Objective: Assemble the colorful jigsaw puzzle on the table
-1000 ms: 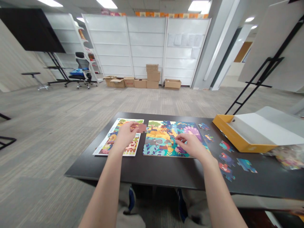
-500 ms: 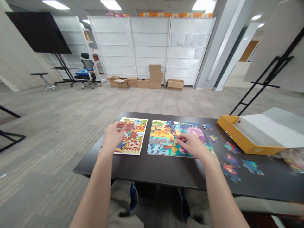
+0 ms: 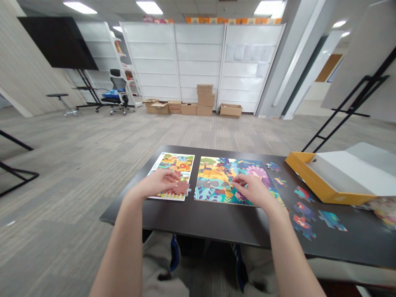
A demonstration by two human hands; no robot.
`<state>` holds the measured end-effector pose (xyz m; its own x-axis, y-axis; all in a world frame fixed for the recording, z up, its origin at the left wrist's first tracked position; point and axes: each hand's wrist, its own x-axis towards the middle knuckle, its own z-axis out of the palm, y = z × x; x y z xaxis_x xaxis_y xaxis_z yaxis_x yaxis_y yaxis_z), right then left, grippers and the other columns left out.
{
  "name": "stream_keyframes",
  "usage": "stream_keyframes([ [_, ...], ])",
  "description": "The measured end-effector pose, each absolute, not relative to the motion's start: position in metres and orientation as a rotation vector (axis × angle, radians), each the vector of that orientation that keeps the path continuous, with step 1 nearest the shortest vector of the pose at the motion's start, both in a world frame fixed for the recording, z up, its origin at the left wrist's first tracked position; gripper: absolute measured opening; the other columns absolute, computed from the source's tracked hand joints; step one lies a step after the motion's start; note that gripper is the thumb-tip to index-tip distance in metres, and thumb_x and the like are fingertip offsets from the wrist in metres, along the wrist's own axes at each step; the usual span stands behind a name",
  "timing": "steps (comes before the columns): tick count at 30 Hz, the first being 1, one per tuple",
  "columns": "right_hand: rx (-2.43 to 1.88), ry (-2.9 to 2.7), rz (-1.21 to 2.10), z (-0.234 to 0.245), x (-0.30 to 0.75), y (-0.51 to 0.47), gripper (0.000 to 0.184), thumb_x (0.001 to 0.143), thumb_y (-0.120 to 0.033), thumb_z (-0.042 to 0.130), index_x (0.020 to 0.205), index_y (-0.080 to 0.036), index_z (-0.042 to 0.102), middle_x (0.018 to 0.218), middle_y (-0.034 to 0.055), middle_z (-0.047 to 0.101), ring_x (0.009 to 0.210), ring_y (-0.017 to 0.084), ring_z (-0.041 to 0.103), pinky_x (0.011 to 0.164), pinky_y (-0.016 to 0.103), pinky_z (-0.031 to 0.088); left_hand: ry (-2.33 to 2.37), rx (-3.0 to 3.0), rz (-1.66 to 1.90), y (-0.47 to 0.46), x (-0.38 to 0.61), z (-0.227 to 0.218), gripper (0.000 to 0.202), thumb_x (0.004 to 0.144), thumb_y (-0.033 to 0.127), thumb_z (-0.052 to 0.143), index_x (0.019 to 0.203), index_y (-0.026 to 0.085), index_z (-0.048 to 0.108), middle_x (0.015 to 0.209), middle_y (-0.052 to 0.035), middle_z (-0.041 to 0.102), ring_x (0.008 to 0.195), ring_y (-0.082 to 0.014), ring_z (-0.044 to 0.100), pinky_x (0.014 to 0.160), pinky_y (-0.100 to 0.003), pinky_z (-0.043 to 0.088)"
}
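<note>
My left hand point(image 3: 161, 181) is closed on a puzzle piece point(image 3: 182, 187) that shows a plain reddish-brown face. The piece is above the lower part of a picture sheet point(image 3: 181, 163) with lions, an elephant and a fence. My right hand point(image 3: 250, 187) has its fingers drawn together over the middle of a colourful animal jigsaw puzzle point(image 3: 210, 173). Anything between those fingertips is too small to make out. Around the right hand the puzzle shows a hippo, a tree and a purple peacock.
Several loose puzzle pieces point(image 3: 305, 210) lie right of the puzzle on the black table point(image 3: 216, 220). A yellow box point(image 3: 328, 194) with a white inside stands beyond them. Near it sits a clear plastic bag point(image 3: 385, 210). Cardboard boxes point(image 3: 204, 101) stand by the far shelves.
My left hand has moved right and toward me over the picture sheet, with the reddish-brown piece now near the sheet's lower right edge. My right hand stays over the puzzle. The view has shifted slightly.
</note>
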<state>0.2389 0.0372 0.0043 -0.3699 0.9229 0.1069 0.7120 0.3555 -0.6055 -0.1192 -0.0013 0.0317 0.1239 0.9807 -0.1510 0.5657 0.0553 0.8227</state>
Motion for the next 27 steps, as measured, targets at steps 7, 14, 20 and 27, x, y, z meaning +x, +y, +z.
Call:
stream_keyframes([
  [7,-1.399,-2.200,0.608,0.005,0.239,0.038,0.015,0.087,-0.026,0.057,0.085,-0.021,0.071,0.084,0.0048,0.076,0.072,0.019,0.069,0.064,0.030,0.051,1.661,1.674,0.538,0.002,-0.117,0.028,0.026,0.064,0.042,0.073,0.079,0.021,0.075,0.076,-0.0044,0.079,0.077,-0.0256,0.075,0.068,-0.031,0.057],
  [14,-1.395,-2.216,0.605,0.005,0.241,0.038,0.015,0.087,-0.026,0.057,0.085,-0.020,0.071,0.084,0.0051,0.076,0.072,0.019,0.068,0.067,0.031,0.050,2.102,1.882,0.594,0.016,-0.123,0.012,0.029,0.073,0.033,0.070,0.101,0.027,0.075,0.103,-0.0052,0.079,0.091,-0.0253,0.074,0.080,-0.031,0.056],
  [20,-1.393,-2.220,0.621,0.004,0.241,0.038,0.015,0.088,-0.025,0.056,0.087,-0.020,0.070,0.087,0.0057,0.076,0.072,0.019,0.068,0.067,0.031,0.050,2.068,2.037,0.464,0.024,-0.125,-0.001,0.043,0.076,0.024,0.069,0.119,0.023,0.069,0.124,-0.0103,0.073,0.107,-0.0282,0.070,0.093,-0.035,0.052],
  [27,-1.385,-2.219,0.612,0.004,0.241,0.038,0.014,0.088,-0.026,0.057,0.085,-0.021,0.070,0.086,0.0051,0.076,0.074,0.020,0.068,0.067,0.031,0.050,2.180,1.971,0.492,0.021,-0.123,0.003,0.037,0.074,0.032,0.073,0.111,0.026,0.071,0.114,-0.0083,0.076,0.106,-0.0288,0.070,0.094,-0.036,0.052],
])
